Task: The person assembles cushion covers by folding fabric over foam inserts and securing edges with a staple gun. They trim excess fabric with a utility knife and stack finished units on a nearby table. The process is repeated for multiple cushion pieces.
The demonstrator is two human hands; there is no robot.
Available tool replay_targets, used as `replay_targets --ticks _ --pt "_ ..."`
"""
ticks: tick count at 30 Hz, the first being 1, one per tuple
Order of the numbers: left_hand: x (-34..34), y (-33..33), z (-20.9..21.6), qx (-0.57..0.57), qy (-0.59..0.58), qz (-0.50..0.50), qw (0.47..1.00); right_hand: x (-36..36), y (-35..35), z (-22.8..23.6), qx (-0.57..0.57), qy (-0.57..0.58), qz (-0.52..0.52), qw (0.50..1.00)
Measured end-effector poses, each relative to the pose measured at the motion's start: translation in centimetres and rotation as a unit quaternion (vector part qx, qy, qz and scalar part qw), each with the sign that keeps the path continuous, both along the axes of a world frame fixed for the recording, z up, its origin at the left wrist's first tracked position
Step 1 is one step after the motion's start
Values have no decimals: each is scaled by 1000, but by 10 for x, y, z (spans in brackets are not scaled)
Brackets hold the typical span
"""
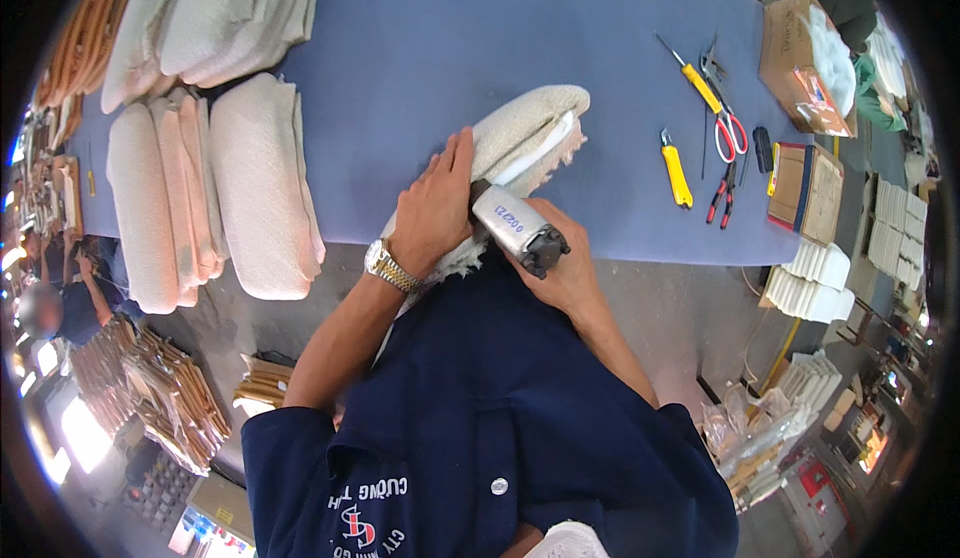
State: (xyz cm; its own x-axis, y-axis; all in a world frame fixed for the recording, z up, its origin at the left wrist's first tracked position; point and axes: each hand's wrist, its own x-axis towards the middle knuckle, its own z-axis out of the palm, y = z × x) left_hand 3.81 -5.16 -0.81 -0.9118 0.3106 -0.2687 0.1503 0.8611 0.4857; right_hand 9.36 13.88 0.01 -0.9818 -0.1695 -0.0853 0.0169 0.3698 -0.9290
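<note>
At the table's near edge, a cream fabric-covered cushion (535,108) rests tilted in front of my body. White padding and a frayed fabric edge show along its right side. My left hand (435,203) is closed over the cushion's left side, its fingers extended along the fabric. A silver staple gun (515,223) with a black end is in my right hand (570,258), whose fingers are wrapped around it and partly hidden beneath. The gun's front end is against or very near the cushion's padded side; exact contact is hidden.
Finished-looking cream cushions (260,183) are stacked at the left of the blue-covered table (420,38). To the right lie a yellow cutter knife (676,170), a yellow-handled screwdriver (700,86), red-handled scissors (731,136) and pliers (720,203). Beyond them stands a cardboard box (790,63) with white stuffing.
</note>
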Motion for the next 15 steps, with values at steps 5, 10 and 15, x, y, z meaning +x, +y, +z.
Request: replay_targets --ticks 5,10,15 --pt "-15 4 -3 43 33 -9 998 -8 4 13 -60 -9 -23 998" --pt "-44 33 7 120 -13 -59 991 -23 42 14 -99 -102 -67 988" --pt "-57 4 -16 398 -229 -23 888 -27 74 7 -41 -68 -50 996"
